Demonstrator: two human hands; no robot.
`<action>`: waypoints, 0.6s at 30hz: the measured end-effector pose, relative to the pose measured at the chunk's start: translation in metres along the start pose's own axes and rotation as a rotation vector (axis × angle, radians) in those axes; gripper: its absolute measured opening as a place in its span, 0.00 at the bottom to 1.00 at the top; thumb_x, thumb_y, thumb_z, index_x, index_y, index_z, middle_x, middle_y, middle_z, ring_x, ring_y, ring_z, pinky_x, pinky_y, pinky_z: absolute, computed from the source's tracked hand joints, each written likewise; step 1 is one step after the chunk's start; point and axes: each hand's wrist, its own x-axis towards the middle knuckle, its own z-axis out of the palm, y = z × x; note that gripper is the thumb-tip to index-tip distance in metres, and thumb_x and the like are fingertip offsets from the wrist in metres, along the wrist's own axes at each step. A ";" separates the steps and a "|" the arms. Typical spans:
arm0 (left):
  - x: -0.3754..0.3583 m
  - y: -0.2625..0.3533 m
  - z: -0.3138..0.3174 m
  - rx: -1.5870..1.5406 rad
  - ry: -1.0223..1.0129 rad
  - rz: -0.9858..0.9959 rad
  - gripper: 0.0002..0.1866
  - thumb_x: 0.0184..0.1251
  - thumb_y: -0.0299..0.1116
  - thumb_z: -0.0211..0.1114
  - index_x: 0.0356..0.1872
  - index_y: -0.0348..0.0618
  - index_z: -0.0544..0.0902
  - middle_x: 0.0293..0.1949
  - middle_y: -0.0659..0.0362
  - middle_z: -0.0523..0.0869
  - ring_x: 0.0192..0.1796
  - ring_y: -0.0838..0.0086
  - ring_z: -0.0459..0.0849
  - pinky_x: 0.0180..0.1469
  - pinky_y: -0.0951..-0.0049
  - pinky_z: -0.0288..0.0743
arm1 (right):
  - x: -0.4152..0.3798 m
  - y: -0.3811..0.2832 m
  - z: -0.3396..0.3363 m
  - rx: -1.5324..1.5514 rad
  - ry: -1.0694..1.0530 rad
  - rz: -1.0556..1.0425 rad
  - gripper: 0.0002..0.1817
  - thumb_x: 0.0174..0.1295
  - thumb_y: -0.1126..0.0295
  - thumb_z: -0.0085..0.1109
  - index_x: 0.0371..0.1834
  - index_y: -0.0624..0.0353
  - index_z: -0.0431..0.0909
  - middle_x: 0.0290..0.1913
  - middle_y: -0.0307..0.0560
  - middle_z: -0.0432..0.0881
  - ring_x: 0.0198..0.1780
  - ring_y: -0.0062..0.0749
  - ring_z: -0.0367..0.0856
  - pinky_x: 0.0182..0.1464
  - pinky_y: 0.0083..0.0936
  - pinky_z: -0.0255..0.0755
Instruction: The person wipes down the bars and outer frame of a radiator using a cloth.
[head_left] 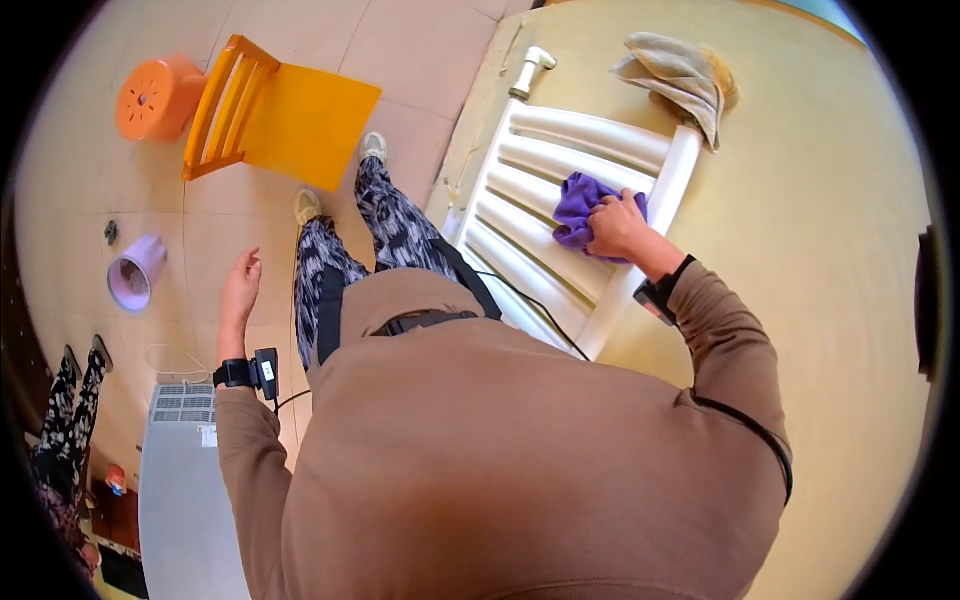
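Observation:
A purple cloth [580,207] is bunched against the slats of a white radiator [540,155] on the yellowish wall. My right hand [618,225] presses on the cloth with its fingers closed round part of it, near the radiator's right-hand end bar. My left hand [241,287] hangs over the floor at the left, away from the radiator, with its fingers partly spread and nothing in it. A greyish cloth [680,80] drapes over the far corner of the radiator, beside a white valve [533,70].
An orange chair [300,110] and an orange stool [158,98] stand ahead at the left. Nearer are a lilac bin [137,273] and a grey appliance [185,490]. Another person's legs [75,420] show at the far left. A black cable runs near my waist.

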 end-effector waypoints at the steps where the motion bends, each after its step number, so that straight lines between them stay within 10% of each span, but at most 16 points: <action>1: 0.001 -0.002 -0.002 0.001 0.001 0.004 0.17 0.65 0.33 0.52 0.54 0.43 0.73 0.40 0.52 0.81 0.42 0.64 0.80 0.46 0.70 0.72 | 0.003 -0.004 0.005 -0.038 0.020 0.008 0.15 0.44 0.57 0.56 0.31 0.50 0.83 0.44 0.40 0.79 0.53 0.35 0.71 0.55 0.51 0.55; 6: -0.014 -0.015 -0.009 -0.077 0.053 -0.007 0.17 0.65 0.33 0.53 0.54 0.43 0.73 0.40 0.51 0.81 0.42 0.64 0.80 0.45 0.70 0.72 | 0.051 -0.014 0.058 -0.145 0.292 -0.185 0.14 0.54 0.63 0.48 0.35 0.54 0.83 0.51 0.49 0.74 0.56 0.48 0.68 0.56 0.59 0.52; 14: -0.076 -0.023 -0.001 0.050 -0.007 -0.198 0.16 0.65 0.33 0.52 0.53 0.44 0.74 0.39 0.50 0.82 0.41 0.63 0.81 0.45 0.70 0.72 | 0.135 -0.016 0.036 -0.211 -0.027 -0.050 0.22 0.59 0.61 0.39 0.55 0.44 0.75 0.66 0.45 0.63 0.69 0.50 0.51 0.64 0.59 0.40; 18: -0.068 -0.049 0.007 0.134 -0.056 -0.173 0.17 0.65 0.34 0.51 0.53 0.43 0.74 0.39 0.49 0.81 0.41 0.61 0.81 0.45 0.69 0.72 | 0.077 0.016 -0.004 -0.162 0.015 -0.018 0.17 0.54 0.63 0.45 0.43 0.50 0.82 0.64 0.45 0.64 0.67 0.50 0.55 0.62 0.57 0.46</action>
